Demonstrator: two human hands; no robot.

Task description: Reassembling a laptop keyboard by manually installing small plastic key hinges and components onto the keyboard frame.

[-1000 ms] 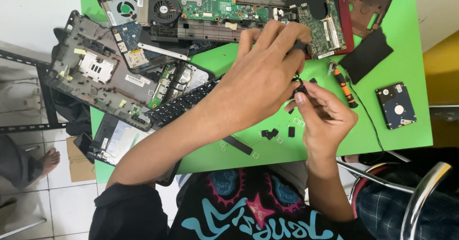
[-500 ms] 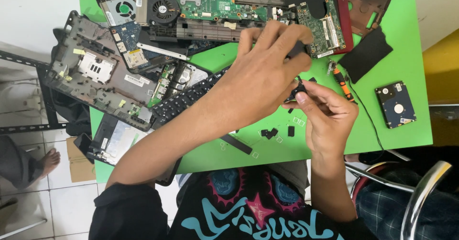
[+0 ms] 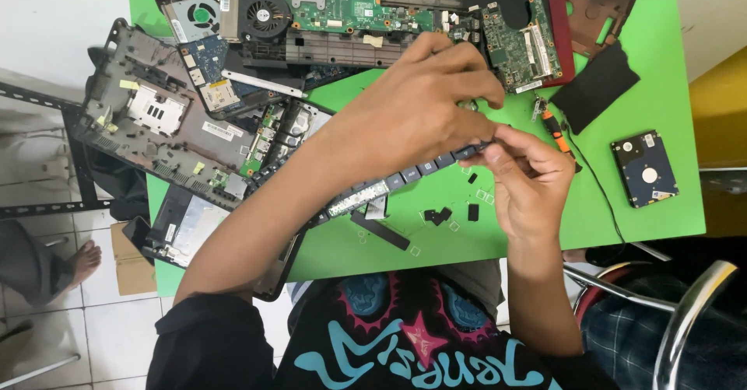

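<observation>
Head view: since a second ago the left hand (image 3: 412, 118) has barely shifted, still arched over the laptop keyboard (image 3: 389, 184) at the frame's centre, fingers curled on its upper edge. The right hand (image 3: 529, 176) has closed in slightly, pinching narrow at the keyboard's right end, so the picking at keys goes on. The keyboard is a dark strip with grey keys, tilted over the green table (image 3: 661, 87); loose black keycaps (image 3: 440, 216) lie just below
</observation>
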